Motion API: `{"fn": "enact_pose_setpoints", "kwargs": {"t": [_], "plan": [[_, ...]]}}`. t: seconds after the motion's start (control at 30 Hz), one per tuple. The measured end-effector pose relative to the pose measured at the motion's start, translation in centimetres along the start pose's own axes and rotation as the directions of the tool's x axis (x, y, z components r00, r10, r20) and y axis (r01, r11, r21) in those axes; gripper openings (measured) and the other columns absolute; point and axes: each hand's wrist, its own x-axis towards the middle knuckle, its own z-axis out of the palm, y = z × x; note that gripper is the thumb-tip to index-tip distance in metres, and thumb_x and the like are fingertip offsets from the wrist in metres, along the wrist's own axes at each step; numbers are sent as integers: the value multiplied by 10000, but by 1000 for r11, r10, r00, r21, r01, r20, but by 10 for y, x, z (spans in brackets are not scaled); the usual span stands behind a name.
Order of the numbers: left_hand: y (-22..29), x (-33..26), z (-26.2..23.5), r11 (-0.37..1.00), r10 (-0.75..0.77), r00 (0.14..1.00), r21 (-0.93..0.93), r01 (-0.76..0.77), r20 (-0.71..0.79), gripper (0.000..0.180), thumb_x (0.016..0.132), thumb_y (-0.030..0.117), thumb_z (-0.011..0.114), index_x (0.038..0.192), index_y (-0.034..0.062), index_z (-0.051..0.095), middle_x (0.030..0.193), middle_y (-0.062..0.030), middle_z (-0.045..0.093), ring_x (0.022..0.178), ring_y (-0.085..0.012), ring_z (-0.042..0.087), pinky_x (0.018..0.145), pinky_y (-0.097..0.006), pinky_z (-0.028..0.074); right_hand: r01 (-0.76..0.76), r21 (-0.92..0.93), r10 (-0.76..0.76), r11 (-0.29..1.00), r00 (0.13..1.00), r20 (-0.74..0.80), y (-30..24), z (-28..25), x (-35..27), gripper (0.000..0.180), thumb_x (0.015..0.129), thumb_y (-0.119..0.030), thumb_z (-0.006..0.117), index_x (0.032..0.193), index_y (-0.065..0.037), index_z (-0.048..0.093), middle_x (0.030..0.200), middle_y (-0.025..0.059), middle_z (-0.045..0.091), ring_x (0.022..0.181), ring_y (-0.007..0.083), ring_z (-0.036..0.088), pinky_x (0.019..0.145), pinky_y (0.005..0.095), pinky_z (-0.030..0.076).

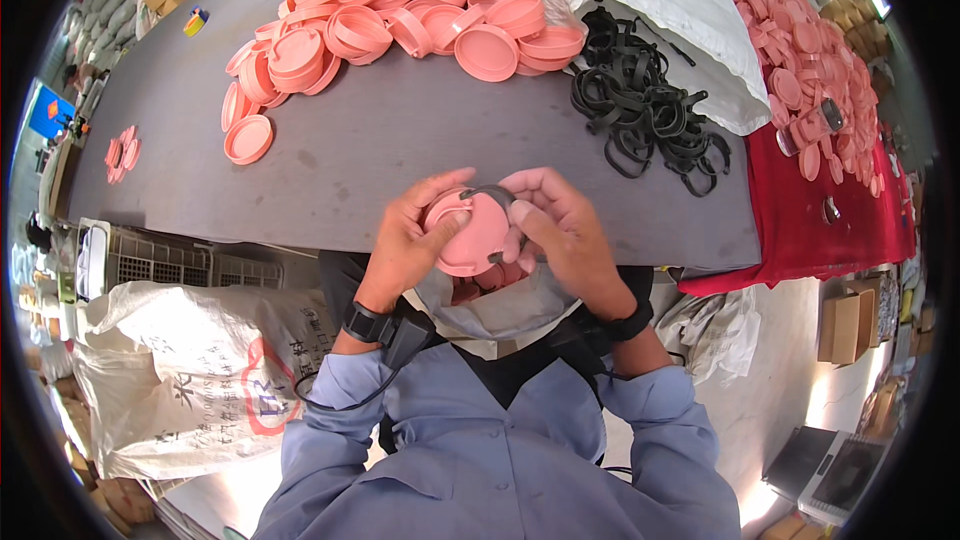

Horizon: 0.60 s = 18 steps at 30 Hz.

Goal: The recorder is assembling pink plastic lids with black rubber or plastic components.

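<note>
Over the table's near edge, my left hand (408, 230) grips a round pink plastic lid (484, 235) by its left side, thumb across its face. My right hand (565, 230) is closed at the lid's right side, its fingers on a black plastic strap (492, 194) that curves along the upper right rim. A dark end of the strap shows at the lid's lower right; whether it is fastened there, I cannot tell. Below my hands an opened whitish bag (455, 318) rests at my lap with pink pieces (495, 280) inside.
Pink lids (487, 52) are heaped on the grey table (380, 150). Tangled black straps (640, 90) lie at right before a white sack (650, 0). More pink lids (810, 50) cover a red cloth (775, 210). A big white sack (190, 370) stands at lower left.
</note>
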Motion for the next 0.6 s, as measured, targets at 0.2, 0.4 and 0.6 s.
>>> {"fn": "enact_pose_setpoints", "kwargs": {"t": [0.2, 0.4, 0.6], "plan": [[7, -4, -2, 998, -52, 999, -31, 52, -2, 301, 960, 40, 726, 1257, 14, 681, 1200, -43, 707, 1102, -130, 649, 968, -297, 521, -65, 87, 79, 994, 981, -176, 16, 10, -4, 259, 1047, -117, 535, 1264, 23, 529, 954, 109, 677, 691, 114, 654, 599, 253, 529], [9, -8, -2, 1000, 9, 997, 20, -8, -74, 188, 974, 25, 674, 1155, 4, 721, 1108, -52, 732, 1038, -119, 653, 942, -284, 523, -47, -160, 16, 986, 981, -194, 26, 12, -9, 234, 1000, -110, 617, 1197, 12, 586, 1014, 108, 683, 809, 143, 685, 652, 299, 556], [7, -10, -8, 988, -138, 980, -83, 127, -144, 194, 964, 11, 656, 1146, 0, 724, 1054, -50, 742, 990, -125, 661, 911, -297, 533, 460, -791, -527, 403, 823, 211, 19, 22, -20, 265, 837, -117, 783, 1061, -38, 664, 1072, 111, 651, 833, 262, 683, 710, 371, 563]]}}
